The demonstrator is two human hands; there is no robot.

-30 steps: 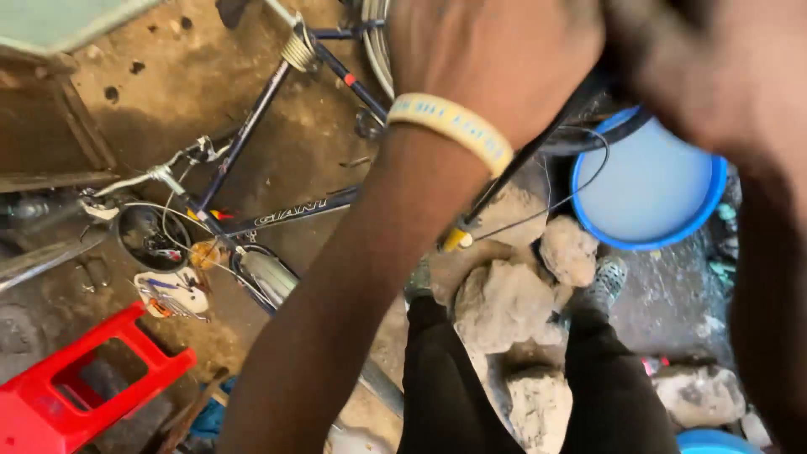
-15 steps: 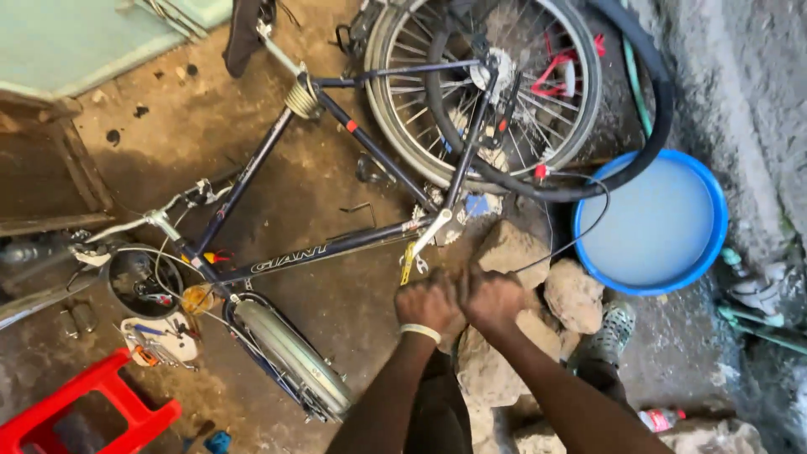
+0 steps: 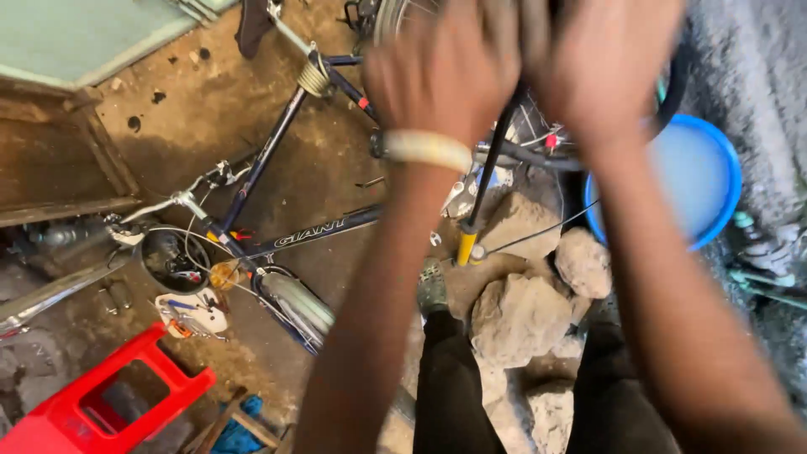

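Rising from half a second ago, the left hand (image 3: 445, 76) and right hand (image 3: 605, 67) pull the pump handle, hidden in their fists, high above the pump (image 3: 483, 189), both hands clenched side by side.

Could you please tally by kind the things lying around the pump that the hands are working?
Pump, gripped by left hand and right hand: 1
Bicycle: 1
Blue basin: 1
Red stool: 1
Large rocks: 3 clearly visible
Total: 7
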